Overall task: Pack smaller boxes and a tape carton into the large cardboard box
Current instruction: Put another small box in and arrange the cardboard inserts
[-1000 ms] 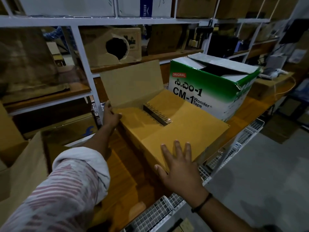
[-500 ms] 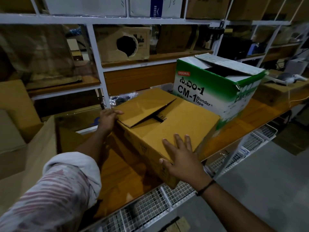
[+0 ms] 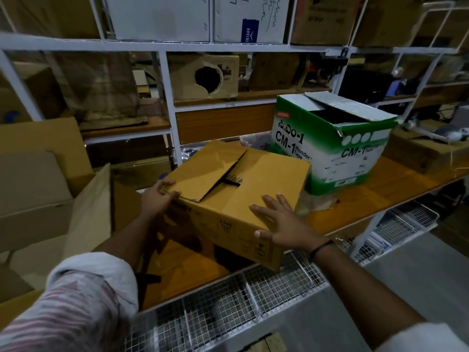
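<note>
- Brown box (image 3: 228,207) sits at the front edge of the wooden shelf (image 3: 368,199). Its near corner hangs out over the wire mesh (image 3: 253,295).
- Left hand (image 3: 157,199) is at the box's 9 o'clock edge, fingers curled over the corner of the loose top flap (image 3: 210,168).
- Right hand (image 3: 286,224) is at the 4 o'clock corner, fingers spread straight and palm flat on the lid, clasping nothing.
- Tape carton (image 3: 330,153) stands at 2 o'clock, just beside the box, with its top flaps ajar.
- An open carton (image 3: 88,212) stands at 9 o'clock, flap up. It is probably the destination.
- Handling: the corrugated walls look stiff, but the unsealed flaps are the weak point and would likely bend or tear if lifted by them.
- Weight unknown; contents barely show through the gap.
- Better hold, I judge: palms on opposite side walls or under the base, not the lid.
</note>
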Available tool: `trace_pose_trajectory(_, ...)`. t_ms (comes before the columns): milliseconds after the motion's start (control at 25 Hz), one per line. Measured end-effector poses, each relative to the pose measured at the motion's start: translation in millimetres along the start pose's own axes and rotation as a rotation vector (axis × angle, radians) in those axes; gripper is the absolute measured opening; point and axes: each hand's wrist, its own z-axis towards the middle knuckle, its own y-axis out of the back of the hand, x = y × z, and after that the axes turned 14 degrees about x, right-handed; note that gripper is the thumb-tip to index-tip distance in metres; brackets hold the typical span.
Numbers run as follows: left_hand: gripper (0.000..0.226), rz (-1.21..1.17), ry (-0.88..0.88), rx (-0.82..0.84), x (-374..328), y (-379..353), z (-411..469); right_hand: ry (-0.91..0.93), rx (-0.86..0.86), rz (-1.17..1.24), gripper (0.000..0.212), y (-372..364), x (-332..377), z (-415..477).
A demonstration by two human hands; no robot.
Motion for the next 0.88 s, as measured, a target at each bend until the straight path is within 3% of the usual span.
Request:
trace_pose_trajectory(560,0.052,-0.061,0.06,-0.017,-22.3,-30.3,-70.6,0.124,0.096,0.108,0.07,38.6,-64.5,-2.1)
trace_pose_trajectory(800,0.09,0.201,0.03,0.098,-21.0,-32.9,-73.8,-0.132,-0.114,-0.086,0.069,26.5,-43.8,5.6)
trace_pose_trajectory(880,0.104,0.313,0.034,0.133,-22.1,-31.7,-71.7,-0.304,-0.166,-0.164,0.091,12.8,-30.6,8.5)
